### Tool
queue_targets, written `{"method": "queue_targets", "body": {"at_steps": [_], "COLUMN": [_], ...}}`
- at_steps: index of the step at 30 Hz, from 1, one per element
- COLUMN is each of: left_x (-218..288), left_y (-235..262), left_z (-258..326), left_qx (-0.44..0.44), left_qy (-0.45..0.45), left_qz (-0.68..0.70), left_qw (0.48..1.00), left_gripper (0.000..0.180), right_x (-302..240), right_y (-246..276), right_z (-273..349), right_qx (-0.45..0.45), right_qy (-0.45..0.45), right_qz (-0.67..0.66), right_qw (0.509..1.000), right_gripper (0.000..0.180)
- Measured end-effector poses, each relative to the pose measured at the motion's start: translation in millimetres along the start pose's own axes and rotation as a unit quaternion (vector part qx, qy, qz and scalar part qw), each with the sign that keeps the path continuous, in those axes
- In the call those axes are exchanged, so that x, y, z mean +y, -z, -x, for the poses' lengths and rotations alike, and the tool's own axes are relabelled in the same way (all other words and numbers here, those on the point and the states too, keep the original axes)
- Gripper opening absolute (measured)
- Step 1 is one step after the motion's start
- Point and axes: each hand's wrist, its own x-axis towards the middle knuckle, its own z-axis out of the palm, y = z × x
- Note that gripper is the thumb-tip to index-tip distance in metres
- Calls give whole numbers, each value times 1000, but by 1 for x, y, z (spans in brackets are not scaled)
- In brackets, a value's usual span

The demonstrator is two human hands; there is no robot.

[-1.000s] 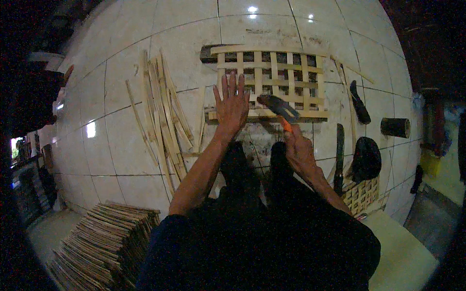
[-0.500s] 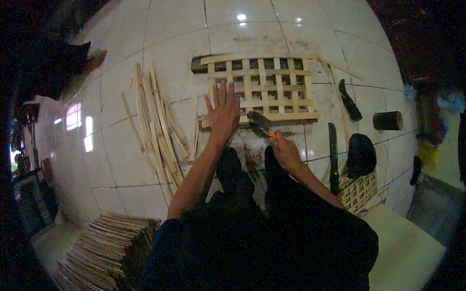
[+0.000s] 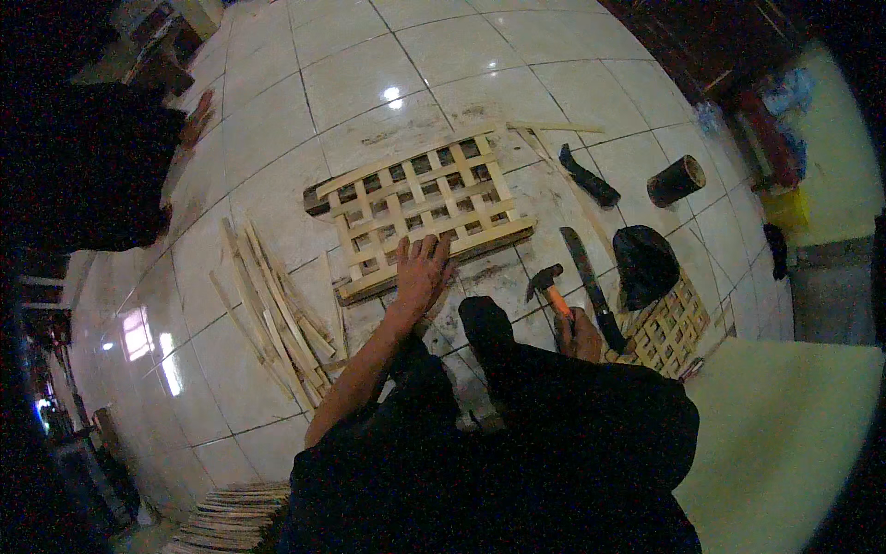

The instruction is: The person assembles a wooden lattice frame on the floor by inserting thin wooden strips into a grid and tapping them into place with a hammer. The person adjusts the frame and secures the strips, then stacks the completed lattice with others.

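A woven lattice panel (image 3: 443, 192) of pale flat strips, which look like bamboo, lies on the tiled floor in front of me. My left hand (image 3: 423, 275) is at its near edge, with bent fingers over the near strip, closed on it; the thumb side is partly hidden. To the right, my right hand (image 3: 580, 334) is closed around the orange handle of a hammer (image 3: 546, 279). The hammer is held clear of the panel, above the floor near my right knee.
Loose pale strips (image 3: 272, 319) lie to the left, and a bundle of sticks (image 3: 231, 519) at the lower left. On the right are a machete (image 3: 591, 282), a dark sheath-like piece (image 3: 589, 175), a short log (image 3: 676, 181), a black bag (image 3: 644, 266) and another lattice (image 3: 676, 325). A person's hand or foot (image 3: 197, 118) shows at the far left.
My right hand has drawn the hammer away from the panel's near edge, to the right and nearer me. My left hand's flat fingers have bent over the near edge. The whole view has turned.
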Motion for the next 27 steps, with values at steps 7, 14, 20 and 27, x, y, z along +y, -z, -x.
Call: {"method": "queue_targets", "body": {"at_steps": [7, 14, 20, 27], "left_x": [-14, -21, -18, 0], "left_y": [-5, 5, -9, -20], "left_z": [-20, -20, -16, -25], "left_qx": [-122, -134, -104, 24], "left_qy": [-31, -17, 78, 0], "left_qz": [-20, 72, 234, 67], "left_qw": [992, 988, 963, 997], "left_gripper": [33, 31, 28, 36], "right_x": [15, 40, 92, 102], "right_y": [-9, -24, -30, 6], "right_z": [1, -5, -27, -6], "right_qx": [39, 7, 95, -43], "right_qy": [-1, 8, -33, -144], "right_qz": [53, 86, 169, 231], "right_qw": [998, 996, 980, 961], "right_gripper": [26, 29, 43, 56]}}
